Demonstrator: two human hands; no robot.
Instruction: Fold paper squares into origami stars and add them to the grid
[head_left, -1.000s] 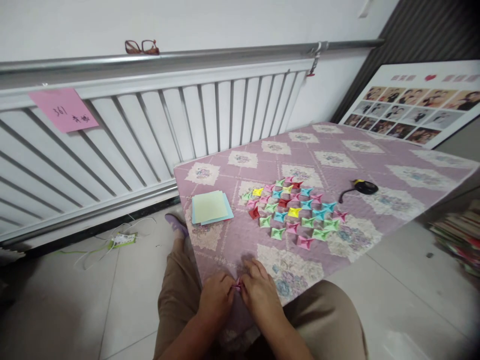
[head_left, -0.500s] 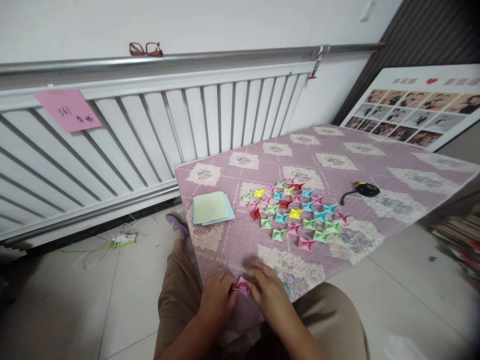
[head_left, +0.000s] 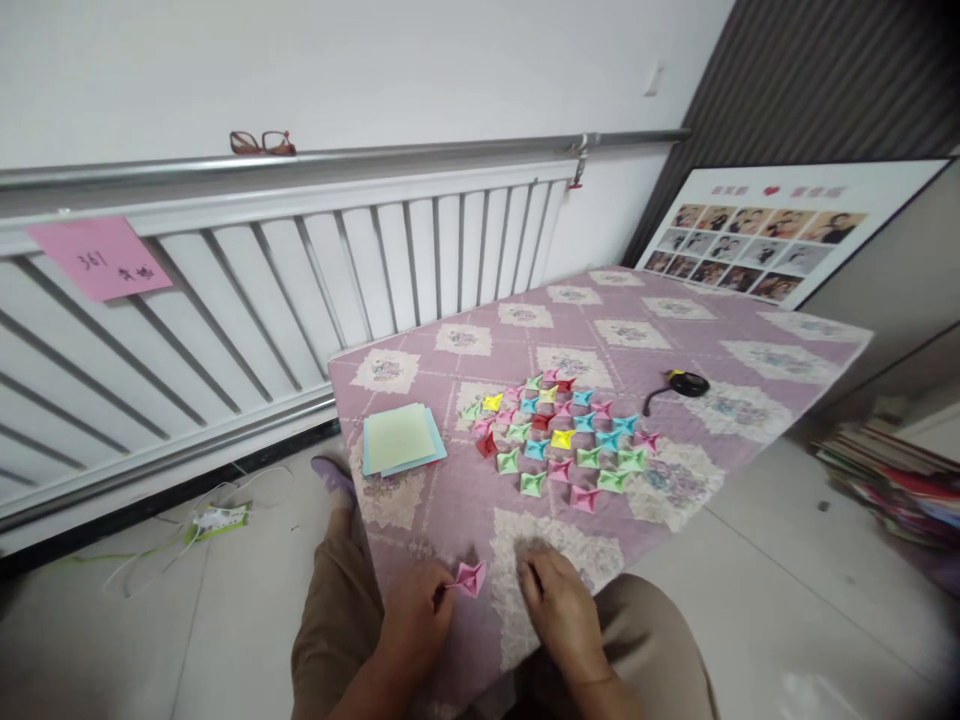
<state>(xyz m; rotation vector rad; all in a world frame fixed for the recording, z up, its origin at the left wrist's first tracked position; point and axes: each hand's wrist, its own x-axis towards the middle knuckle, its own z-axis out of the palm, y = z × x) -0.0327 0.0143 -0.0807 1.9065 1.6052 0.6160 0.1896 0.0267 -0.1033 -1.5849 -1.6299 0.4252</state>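
Observation:
A pink folded paper piece (head_left: 470,578) is pinched at its left point by my left hand (head_left: 420,612), over the near edge of the cloth-covered table (head_left: 457,510). My right hand (head_left: 559,605) is apart from it on the right, its fingers curled together; whatever they might hold is hidden. Beyond the hands lie several small folded papers in rows, among them a yellow one (head_left: 562,439), a red one (head_left: 487,445) and a pink one (head_left: 583,497). A stack of square paper sheets (head_left: 400,438) rests on the left side of the table.
A black tape measure (head_left: 688,383) lies at the right of the table. Behind stand a white radiator (head_left: 420,250) and a photo board (head_left: 742,235). Glasses (head_left: 262,144) sit on the pipe. A power strip (head_left: 217,520) is on the floor.
My right hand has let go of the pink folded paper and moved away to the right. The paper stays in my left hand. The camera view has shifted.

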